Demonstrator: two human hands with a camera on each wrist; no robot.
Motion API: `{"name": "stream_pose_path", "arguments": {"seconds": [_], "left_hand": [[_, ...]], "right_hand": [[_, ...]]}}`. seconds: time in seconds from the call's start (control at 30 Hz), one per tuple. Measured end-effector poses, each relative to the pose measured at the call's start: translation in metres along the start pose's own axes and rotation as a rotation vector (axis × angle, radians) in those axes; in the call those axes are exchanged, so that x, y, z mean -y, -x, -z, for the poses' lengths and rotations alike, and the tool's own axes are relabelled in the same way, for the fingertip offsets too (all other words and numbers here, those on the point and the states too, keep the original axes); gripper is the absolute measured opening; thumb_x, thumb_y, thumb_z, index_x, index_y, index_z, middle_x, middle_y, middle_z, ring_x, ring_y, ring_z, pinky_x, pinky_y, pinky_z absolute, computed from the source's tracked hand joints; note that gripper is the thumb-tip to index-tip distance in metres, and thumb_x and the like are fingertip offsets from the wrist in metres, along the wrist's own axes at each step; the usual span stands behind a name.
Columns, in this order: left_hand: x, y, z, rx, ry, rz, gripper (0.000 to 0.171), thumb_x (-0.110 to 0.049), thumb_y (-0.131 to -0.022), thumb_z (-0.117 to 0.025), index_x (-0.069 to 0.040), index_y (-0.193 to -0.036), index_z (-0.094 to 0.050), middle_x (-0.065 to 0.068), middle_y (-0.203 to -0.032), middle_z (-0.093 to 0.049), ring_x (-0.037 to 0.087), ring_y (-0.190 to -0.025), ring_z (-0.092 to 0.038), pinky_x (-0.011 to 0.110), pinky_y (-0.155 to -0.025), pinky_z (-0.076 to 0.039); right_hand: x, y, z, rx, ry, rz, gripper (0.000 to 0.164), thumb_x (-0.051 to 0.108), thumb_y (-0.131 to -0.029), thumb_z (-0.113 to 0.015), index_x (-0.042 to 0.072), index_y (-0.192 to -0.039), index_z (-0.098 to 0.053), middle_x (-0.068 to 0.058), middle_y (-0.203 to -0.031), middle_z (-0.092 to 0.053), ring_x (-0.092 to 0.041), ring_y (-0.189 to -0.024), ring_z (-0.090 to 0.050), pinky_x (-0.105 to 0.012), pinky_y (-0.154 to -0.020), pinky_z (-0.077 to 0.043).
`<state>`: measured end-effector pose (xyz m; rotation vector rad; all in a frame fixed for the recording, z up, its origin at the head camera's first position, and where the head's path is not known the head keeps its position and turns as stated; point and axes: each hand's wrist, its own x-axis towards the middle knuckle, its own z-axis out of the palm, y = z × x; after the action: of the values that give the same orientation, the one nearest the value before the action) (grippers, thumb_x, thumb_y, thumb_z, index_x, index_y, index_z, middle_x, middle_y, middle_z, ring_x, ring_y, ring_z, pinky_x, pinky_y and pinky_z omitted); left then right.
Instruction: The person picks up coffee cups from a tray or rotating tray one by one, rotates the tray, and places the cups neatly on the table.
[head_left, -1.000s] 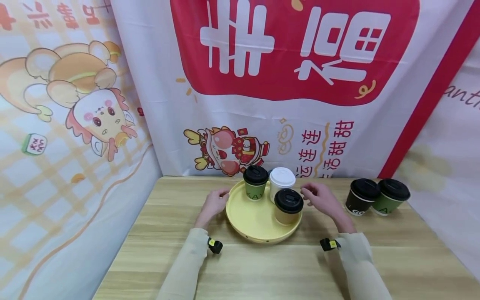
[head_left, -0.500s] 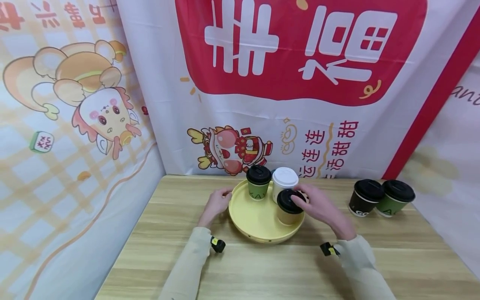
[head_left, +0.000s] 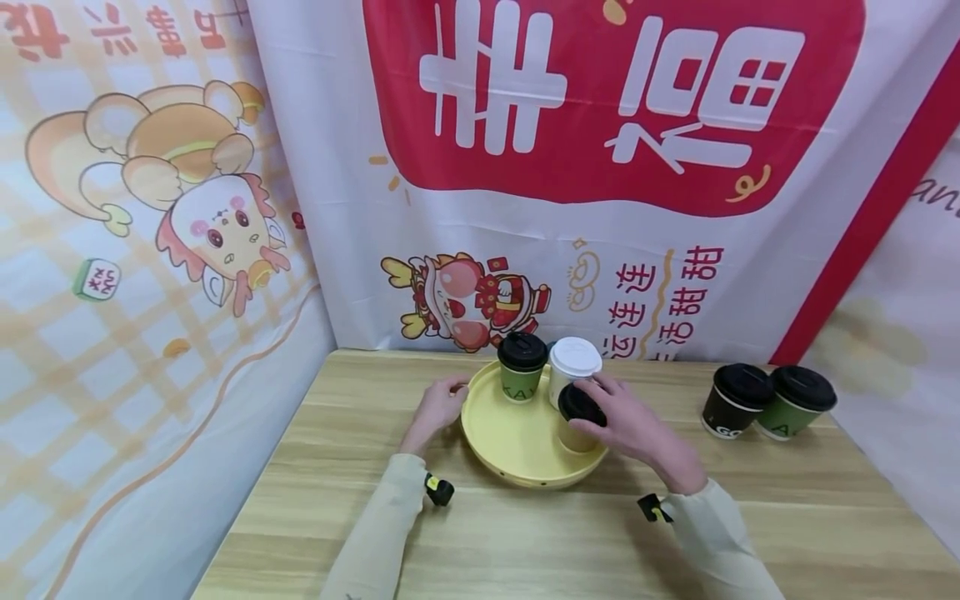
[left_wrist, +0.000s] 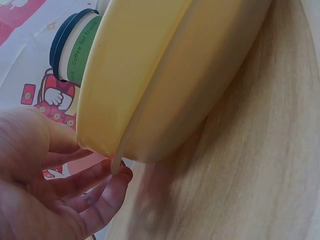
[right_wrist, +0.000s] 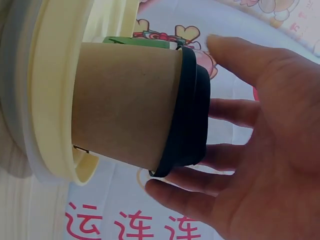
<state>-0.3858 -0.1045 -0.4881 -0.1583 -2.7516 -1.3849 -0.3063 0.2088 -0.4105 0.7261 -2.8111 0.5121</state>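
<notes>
A round yellow tray (head_left: 510, 437) on the wooden table holds a green cup with black lid (head_left: 519, 379), a white cup with white lid (head_left: 573, 358) and a brown paper cup with black lid (right_wrist: 125, 102). My left hand (head_left: 438, 410) grips the tray's left rim; in the left wrist view its curled fingertips (left_wrist: 120, 182) lie under the edge and the thumb goes behind the wall. Around the brown cup's lid (right_wrist: 187, 117) my right hand (head_left: 626, 421) is spread, with the thumb (right_wrist: 235, 52) apart from the lid and the other fingers partly behind it.
To the right of the tray stand a dark cup (head_left: 735, 402) and another green cup (head_left: 797, 404), both black-lidded. A printed cloth (head_left: 450, 217) hangs behind the table (head_left: 480, 542), with more cloth at both sides. Something bluish shows behind the white cup, mostly hidden.
My right hand has moved left from beside the tray to over and around the brown cup's lid. The left hand stays at the tray's rim. The whole view has shifted slightly right.
</notes>
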Motion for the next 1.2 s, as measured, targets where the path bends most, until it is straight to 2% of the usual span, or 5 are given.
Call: {"name": "stream_pose_path", "arguments": {"seconds": [0.17,0.43,0.6,0.83,1.2], "left_hand": [[0.000,-0.002,-0.003,0.008,0.003,0.013,0.029,-0.021,-0.094,-0.052,-0.018,-0.121,-0.061,0.001,-0.108,-0.065,0.017,-0.094,-0.058,0.035,-0.082,-0.047],[-0.003,-0.001,-0.002,0.000,0.024,0.004,0.030,-0.017,-0.094,-0.052,-0.014,-0.122,-0.061,0.004,-0.109,-0.064,0.020,-0.098,-0.059,0.038,-0.085,-0.048],[-0.002,-0.001,-0.001,-0.005,0.016,0.006,0.029,-0.018,-0.093,-0.052,-0.014,-0.121,-0.061,0.004,-0.109,-0.065,0.020,-0.098,-0.059,0.037,-0.085,-0.047],[0.000,-0.001,0.000,0.010,0.033,0.025,0.030,-0.019,-0.094,-0.052,-0.015,-0.122,-0.060,0.005,-0.110,-0.064,0.019,-0.090,-0.060,0.031,-0.071,-0.050],[0.000,-0.001,-0.001,0.005,0.040,0.008,0.029,-0.018,-0.093,-0.053,-0.013,-0.121,-0.061,0.006,-0.109,-0.065,0.020,-0.093,-0.060,0.032,-0.076,-0.049]], "right_hand": [[0.000,0.002,-0.003,-0.004,0.030,0.009,0.063,0.037,-0.079,-0.071,0.009,-0.131,-0.049,-0.022,-0.140,-0.038,-0.043,-0.120,-0.041,-0.056,-0.094,-0.039],[0.002,0.002,-0.002,-0.035,0.025,0.001,0.062,0.034,-0.078,-0.073,0.007,-0.129,-0.051,-0.024,-0.136,-0.041,-0.045,-0.115,-0.044,-0.056,-0.092,-0.040],[0.001,0.001,-0.001,-0.030,0.019,-0.015,0.061,0.035,-0.078,-0.073,0.007,-0.128,-0.052,-0.025,-0.131,-0.046,-0.043,-0.114,-0.046,-0.055,-0.093,-0.040],[-0.001,0.001,0.002,-0.012,0.003,-0.047,0.062,0.041,-0.079,-0.071,0.010,-0.129,-0.052,-0.023,-0.129,-0.048,-0.039,-0.114,-0.048,-0.054,-0.093,-0.041],[-0.006,0.006,0.019,-0.027,-0.082,-0.084,0.064,0.047,-0.079,-0.068,0.012,-0.130,-0.051,-0.020,-0.124,-0.051,-0.036,-0.108,-0.053,-0.053,-0.089,-0.044]]}}
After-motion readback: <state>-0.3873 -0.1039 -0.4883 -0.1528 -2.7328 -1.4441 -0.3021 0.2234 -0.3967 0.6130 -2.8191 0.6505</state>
